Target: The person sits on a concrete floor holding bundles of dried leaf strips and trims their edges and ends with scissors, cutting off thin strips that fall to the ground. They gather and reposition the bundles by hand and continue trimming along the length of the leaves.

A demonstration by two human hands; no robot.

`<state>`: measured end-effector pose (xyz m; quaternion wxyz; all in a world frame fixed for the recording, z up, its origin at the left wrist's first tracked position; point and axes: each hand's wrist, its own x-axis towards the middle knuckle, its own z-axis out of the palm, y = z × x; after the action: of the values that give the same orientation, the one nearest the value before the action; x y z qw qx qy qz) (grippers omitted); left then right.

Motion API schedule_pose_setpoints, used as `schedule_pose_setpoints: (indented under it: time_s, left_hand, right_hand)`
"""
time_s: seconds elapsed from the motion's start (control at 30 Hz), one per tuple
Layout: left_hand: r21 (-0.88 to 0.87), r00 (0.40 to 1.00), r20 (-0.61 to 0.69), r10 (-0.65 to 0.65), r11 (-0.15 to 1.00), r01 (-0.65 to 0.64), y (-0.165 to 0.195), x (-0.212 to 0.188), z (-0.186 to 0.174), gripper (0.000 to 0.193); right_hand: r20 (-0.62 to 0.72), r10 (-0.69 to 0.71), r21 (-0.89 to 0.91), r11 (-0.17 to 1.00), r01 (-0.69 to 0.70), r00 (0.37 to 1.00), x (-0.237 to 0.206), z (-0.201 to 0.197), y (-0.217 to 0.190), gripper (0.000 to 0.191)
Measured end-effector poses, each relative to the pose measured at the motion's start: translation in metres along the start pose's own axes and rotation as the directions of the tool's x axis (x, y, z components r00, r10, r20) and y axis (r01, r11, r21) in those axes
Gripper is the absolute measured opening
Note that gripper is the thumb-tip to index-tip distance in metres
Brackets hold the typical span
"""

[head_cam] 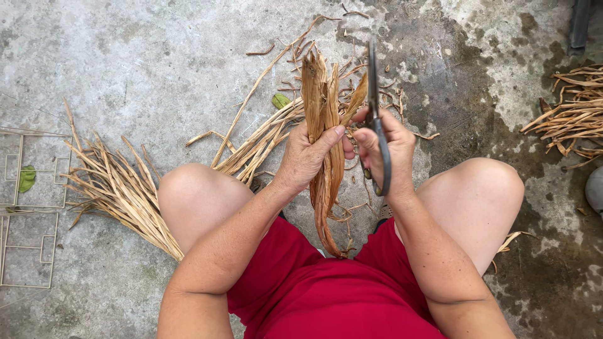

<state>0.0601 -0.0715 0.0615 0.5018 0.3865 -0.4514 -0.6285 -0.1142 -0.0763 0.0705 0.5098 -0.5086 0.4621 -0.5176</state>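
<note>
Your left hand (308,154) is clenched round a bundle of dried leaf strips (323,125) held upright between your knees, while your right hand (383,147) grasps the scissors (375,119), blades together and pointing up just beside the bundle's top. Short trimmings (301,47) already litter the concrete floor (157,56), but long strips (119,188) by your left knee and another heap (571,119) far right look untrimmed; no packages, labels or signs show, only a wire rack (25,207) at the left edge.
</note>
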Motion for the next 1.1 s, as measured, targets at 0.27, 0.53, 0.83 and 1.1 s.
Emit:
schedule_pose_setpoints:
  time_s: [0.27, 0.53, 0.83, 1.1]
  left_hand:
    - [-0.083, 0.969, 0.239, -0.071, 0.992, 0.093, 0.009, -0.01, -0.005, 0.034]
    - [-0.079, 0.853, 0.496, -0.16, 0.97, 0.229, 0.003, -0.015, -0.007, 0.029]
    - [0.019, 0.968, 0.225, -0.115, 0.993, 0.114, 0.003, -0.019, 0.004, 0.03]
    - [0.091, 0.999, -0.042, -0.017, 0.996, 0.021, -0.012, -0.011, 0.001, 0.025]
  right_hand:
    - [0.009, -0.113, 0.258, 0.96, 0.107, 0.994, 0.003, -0.012, -0.007, 0.045]
    - [0.139, -0.068, 0.606, 0.795, -0.03, 0.988, 0.003, -0.013, -0.008, 0.06]
    - [-0.014, -0.12, 0.443, 0.889, 0.113, 0.993, -0.003, -0.018, -0.005, 0.051]
    - [-0.093, -0.193, 0.218, 0.953, 0.21, 0.977, -0.001, -0.014, -0.01, 0.046]
